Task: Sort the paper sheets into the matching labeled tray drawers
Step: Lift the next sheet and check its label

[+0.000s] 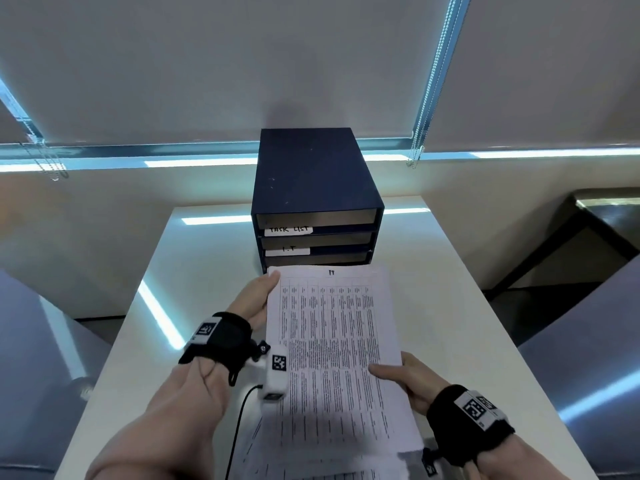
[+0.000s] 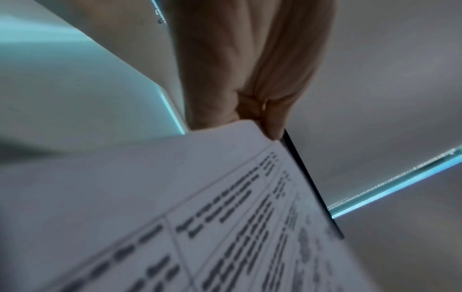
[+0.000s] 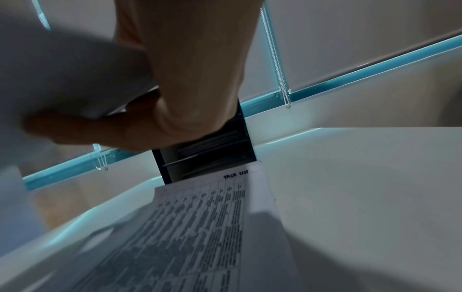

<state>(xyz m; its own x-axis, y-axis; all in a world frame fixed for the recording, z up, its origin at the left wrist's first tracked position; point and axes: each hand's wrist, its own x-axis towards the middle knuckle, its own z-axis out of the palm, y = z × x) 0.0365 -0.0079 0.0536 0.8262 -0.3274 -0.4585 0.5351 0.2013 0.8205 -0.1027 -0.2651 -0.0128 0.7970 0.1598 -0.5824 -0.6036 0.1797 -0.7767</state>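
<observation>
A dark blue tray drawer unit (image 1: 317, 188) stands at the back of the white table (image 1: 450, 306). Its top drawer bears a label reading TASK LIST (image 1: 289, 229), and the one below a label reading I.T (image 1: 287, 250). I hold a printed sheet headed IT (image 1: 332, 341) just in front of the drawers, above the table. My left hand (image 1: 266, 289) grips its upper left edge and my right hand (image 1: 391, 370) pinches its right edge, thumb on top. More printed sheets (image 1: 277, 462) lie on the table below; the top sheet (image 3: 200, 227) is headed TASK LIST.
A black cable (image 1: 239, 427) hangs from my left wrist over the table's near edge. A dark side table (image 1: 606, 230) stands to the right. Grey-blue surfaces (image 1: 34, 341) flank the table. Roller blinds with bead chains (image 1: 415, 150) hang behind.
</observation>
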